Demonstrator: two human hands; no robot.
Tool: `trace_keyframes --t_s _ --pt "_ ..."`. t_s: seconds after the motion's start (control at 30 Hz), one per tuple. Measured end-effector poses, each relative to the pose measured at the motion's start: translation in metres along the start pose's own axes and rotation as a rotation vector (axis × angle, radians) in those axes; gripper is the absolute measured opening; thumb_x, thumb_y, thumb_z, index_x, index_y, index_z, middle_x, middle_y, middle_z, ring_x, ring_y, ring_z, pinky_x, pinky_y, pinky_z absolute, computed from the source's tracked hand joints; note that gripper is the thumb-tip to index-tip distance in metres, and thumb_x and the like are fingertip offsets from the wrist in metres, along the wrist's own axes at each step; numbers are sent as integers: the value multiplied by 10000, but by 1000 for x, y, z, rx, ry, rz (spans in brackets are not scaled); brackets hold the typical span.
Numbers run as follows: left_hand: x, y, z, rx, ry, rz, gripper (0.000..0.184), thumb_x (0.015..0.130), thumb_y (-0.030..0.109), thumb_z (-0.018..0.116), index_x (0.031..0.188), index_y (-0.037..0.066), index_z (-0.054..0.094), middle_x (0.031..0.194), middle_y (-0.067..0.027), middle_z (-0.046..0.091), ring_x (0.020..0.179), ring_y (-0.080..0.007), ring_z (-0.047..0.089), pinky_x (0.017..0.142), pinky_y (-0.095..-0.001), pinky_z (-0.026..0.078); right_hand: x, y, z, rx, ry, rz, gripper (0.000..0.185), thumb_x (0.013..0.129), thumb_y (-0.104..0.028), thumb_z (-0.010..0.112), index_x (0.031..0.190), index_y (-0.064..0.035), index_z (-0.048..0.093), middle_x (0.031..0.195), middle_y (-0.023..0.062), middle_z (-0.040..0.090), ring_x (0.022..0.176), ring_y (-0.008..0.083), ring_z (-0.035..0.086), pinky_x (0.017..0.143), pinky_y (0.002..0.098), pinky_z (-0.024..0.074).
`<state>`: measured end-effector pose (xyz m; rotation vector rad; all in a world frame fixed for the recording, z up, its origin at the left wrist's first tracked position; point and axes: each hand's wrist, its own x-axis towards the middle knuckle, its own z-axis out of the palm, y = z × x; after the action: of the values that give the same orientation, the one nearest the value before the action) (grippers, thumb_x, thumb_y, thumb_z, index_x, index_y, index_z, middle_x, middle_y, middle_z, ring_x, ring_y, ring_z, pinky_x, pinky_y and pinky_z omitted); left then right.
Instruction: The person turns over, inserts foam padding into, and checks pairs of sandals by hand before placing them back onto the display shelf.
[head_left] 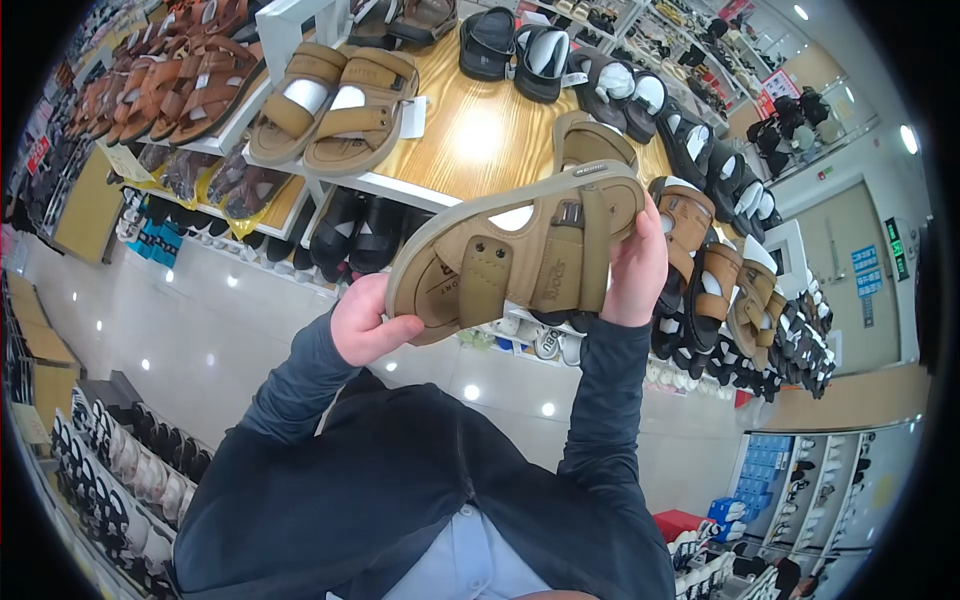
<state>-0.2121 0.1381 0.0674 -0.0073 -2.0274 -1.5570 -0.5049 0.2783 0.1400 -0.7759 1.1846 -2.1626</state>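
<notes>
A khaki-brown sandal [530, 250] is held up in front of me, its footbed and straps facing me. My left hand [368, 322] grips the toe end, with the thumb on the footbed. Around the heel end, my right hand [638, 265] is closed, its fingers partly hidden behind the sandal. Just behind it, another khaki sandal [592, 142] rests on the wooden display table [480, 120], partly covered by the held one.
A pair of tan sandals [362, 110] stands at the table's left part. Black sandals [540, 60] line the back edge, and brown ones [685, 225] the right. Shoe racks [130, 450] stand at lower left, shelves [815, 490] at lower right.
</notes>
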Motion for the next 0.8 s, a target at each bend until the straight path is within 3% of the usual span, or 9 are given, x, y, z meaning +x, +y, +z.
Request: trace_keyframes --t_s 0.27,0.5,0.53,0.8 --pt "9 36 18 -60 61 -53 317 934 223 677 1137 -21 669 969 -143 719 854 -254 687 805 -354 536 5 4 -6 14 -76 24 465 1064 -217 384 1430 49 491 1371 152 609 1257 236 598 1083 370 462" --pt "25 62 26 157 -43 16 318 862 247 758 1080 29 681 856 -140 710 753 -338 685 698 -362 542 10 8 -37 376 -243 194 394 1077 -286 421 1320 -28 593 1184 91 698 1040 212 685 918 349 555" --pt "26 64 28 208 -49 26 321 855 259 766 1071 37 682 843 -141 706 746 -354 681 685 -370 542 9 7 -38 371 -136 229 388 1080 -299 433 1297 -26 601 1144 103 712 989 218 704 859 343 580" --pt "24 64 38 321 -50 47 343 828 296 793 1032 44 682 796 -138 683 713 -367 665 657 -406 532 5 9 -46 268 -96 127 385 1068 -293 503 1306 -1 579 1156 175 709 963 255 737 864 356 636"
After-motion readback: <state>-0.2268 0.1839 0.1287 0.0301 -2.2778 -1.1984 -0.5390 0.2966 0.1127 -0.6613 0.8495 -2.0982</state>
